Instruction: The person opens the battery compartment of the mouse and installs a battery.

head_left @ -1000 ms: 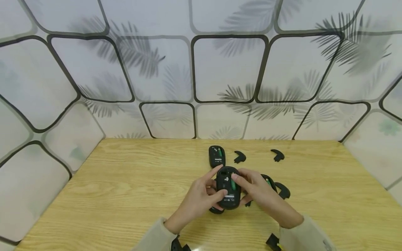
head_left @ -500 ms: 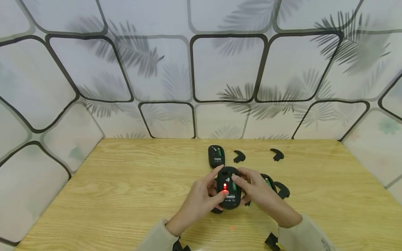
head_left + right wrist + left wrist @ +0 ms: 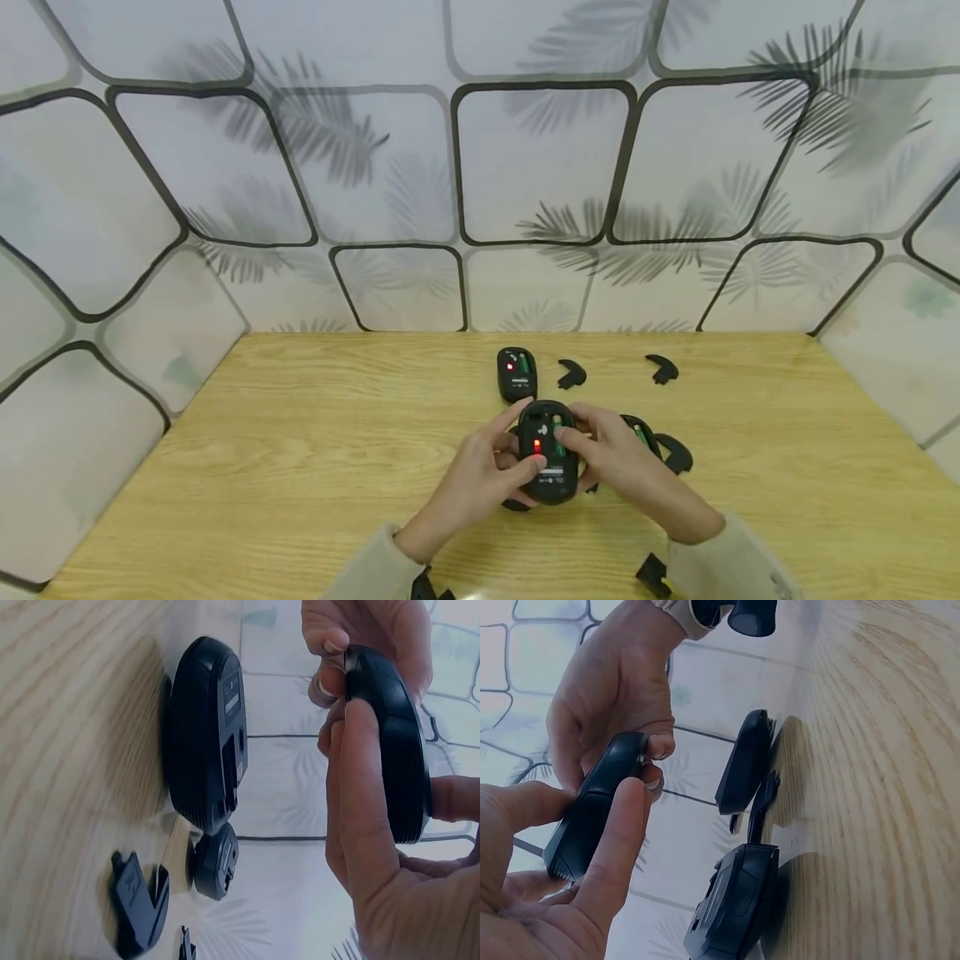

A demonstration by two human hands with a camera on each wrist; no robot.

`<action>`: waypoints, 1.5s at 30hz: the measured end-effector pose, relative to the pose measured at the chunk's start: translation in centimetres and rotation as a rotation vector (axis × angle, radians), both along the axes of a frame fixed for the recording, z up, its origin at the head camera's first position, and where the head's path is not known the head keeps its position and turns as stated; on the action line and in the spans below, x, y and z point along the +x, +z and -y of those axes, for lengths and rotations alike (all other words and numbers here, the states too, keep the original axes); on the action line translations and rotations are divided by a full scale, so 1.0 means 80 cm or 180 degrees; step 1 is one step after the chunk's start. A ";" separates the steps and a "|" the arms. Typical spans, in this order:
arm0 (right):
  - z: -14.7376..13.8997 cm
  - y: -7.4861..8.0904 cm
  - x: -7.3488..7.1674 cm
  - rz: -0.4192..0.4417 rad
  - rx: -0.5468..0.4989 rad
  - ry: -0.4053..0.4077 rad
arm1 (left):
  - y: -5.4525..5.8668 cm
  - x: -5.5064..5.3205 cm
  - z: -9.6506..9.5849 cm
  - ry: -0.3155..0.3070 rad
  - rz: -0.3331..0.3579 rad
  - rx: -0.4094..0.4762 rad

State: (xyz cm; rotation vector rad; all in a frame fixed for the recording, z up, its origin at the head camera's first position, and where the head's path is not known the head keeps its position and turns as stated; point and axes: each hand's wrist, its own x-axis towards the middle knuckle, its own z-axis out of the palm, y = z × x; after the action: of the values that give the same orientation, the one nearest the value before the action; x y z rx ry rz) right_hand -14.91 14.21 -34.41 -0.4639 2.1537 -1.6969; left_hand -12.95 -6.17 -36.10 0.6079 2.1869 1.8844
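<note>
Both hands hold a black computer mouse [image 3: 551,487] with its underside facing up, raised over the table. A green battery [image 3: 558,446] lies in its uncovered slot, and a red light glows from the sensor. My left hand [image 3: 480,467] grips the mouse's left side, thumb on the underside near the label. My right hand [image 3: 622,467] grips the right side, its thumb pressed on the battery near its upper end. In the left wrist view the mouse [image 3: 596,810] appears edge-on between both hands' fingers.
A second upturned mouse [image 3: 517,385], also lit red, lies behind. Another mouse [image 3: 637,427] is partly hidden by the right hand, and one more [image 3: 516,504] by the left. Curved black battery covers [image 3: 572,374] [image 3: 663,369] [image 3: 678,454] lie around. A patterned backdrop [image 3: 532,167] borders the wooden table [image 3: 337,433].
The held mouse's red light, unlit a second ago, now glows. A red light also shows on the mouse behind. My right thumb has slid slightly down, uncovering more of the battery's upper end.
</note>
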 end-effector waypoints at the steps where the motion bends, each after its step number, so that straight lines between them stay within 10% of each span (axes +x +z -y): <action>1: -0.001 0.000 -0.001 -0.0005 -0.0007 0.0006 | 0.000 0.000 -0.001 -0.0006 0.0012 0.0015; 15: -0.023 0.013 -0.021 0.0067 0.0022 -0.0128 | 0.011 -0.027 -0.025 -0.0012 -0.0054 -0.0016; 23: -0.041 0.021 -0.042 0.0055 0.0180 -0.0287 | 0.017 -0.051 -0.044 0.0035 0.0255 0.0046; 45: -0.093 0.019 -0.098 0.0008 0.0142 -0.0404 | 0.030 -0.108 -0.096 0.0571 0.0558 0.0077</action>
State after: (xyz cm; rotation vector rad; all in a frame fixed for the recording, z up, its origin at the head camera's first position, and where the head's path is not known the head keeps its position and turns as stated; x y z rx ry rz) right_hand -22.77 21.65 -32.89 -0.3186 2.2575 -1.7095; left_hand -21.61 1.50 -33.74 0.2457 2.1708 1.9694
